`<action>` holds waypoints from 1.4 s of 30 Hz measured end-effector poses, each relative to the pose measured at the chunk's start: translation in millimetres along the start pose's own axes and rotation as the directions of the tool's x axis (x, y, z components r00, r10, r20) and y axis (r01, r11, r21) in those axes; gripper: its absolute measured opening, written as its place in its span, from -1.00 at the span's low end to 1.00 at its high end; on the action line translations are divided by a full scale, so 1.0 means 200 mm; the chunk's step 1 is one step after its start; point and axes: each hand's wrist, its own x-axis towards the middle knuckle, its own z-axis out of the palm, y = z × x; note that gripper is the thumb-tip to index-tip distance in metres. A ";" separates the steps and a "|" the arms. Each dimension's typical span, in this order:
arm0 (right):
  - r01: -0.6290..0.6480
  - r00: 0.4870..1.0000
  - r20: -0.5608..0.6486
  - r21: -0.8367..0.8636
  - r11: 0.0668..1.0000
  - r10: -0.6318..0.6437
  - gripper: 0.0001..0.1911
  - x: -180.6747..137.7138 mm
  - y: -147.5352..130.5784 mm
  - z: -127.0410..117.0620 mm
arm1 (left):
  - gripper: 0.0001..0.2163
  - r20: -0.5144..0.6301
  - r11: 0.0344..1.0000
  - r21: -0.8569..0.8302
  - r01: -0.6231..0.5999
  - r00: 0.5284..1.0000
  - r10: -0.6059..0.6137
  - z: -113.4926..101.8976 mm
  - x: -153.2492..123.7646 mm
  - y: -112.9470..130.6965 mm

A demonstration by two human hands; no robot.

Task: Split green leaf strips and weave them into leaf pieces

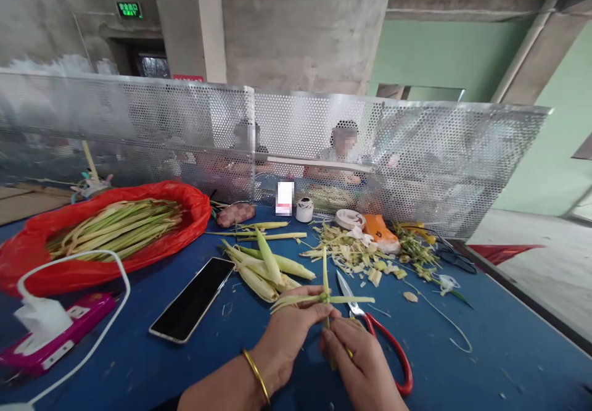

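Between my hands is a small cross of woven leaf strips [325, 298], pale green with a knot at its middle and arms sticking out up, left and right. My left hand [296, 321], with a gold bangle on the wrist, pinches it near the knot. The fingers of my right hand [349, 349] are closed on the lower strip just below. Red-handled scissors [391, 343] lie beside and partly behind my right hand, blades pointing away. Several green husks [263, 266] are heaped just beyond my left hand.
A red plastic bag [185, 196] of long strips sits at left, near a black phone [194, 300] and a magenta power strip [69, 334] with a white cable. Leaf scraps [345, 247], a tape roll [350, 218] and a white jar [304, 210] lie before a perforated metal screen [296, 121].
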 end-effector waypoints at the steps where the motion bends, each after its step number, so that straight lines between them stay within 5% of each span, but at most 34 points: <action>1: 0.026 1.000 -0.008 -0.029 0.999 -0.026 -0.61 0.00 0.00 0.00 | -0.57 -0.008 1.000 0.001 -0.001 1.000 0.001 0.00 0.00 0.00; 9: 0.163 0.985 -0.020 -0.193 0.968 -0.170 -0.65 -0.03 -0.03 0.00 | -0.67 -0.026 0.998 0.042 -0.043 0.999 0.045 0.00 -0.01 0.00; 16: 0.167 0.930 -0.202 -0.511 0.843 -0.306 -0.85 0.04 -0.04 -0.19 | -0.67 0.094 0.998 0.031 -0.060 0.994 0.057 -0.03 0.02 0.05; 21: 0.161 0.980 -0.041 -0.418 0.894 -0.195 -0.77 0.06 0.01 -0.17 | -0.63 0.106 0.991 0.134 -0.030 0.994 0.016 -0.02 0.01 0.01; 26: 0.197 0.971 -0.039 -0.420 0.886 -0.235 -0.69 0.04 -0.01 -0.12 | -0.65 0.103 0.957 0.283 -0.061 0.994 0.033 -0.02 0.03 -0.04; 42: 0.251 0.966 0.064 -0.439 0.862 -0.249 -0.71 0.01 -0.08 -0.17 | -0.69 0.076 0.961 0.277 -0.026 0.997 0.005 -0.03 0.04 -0.02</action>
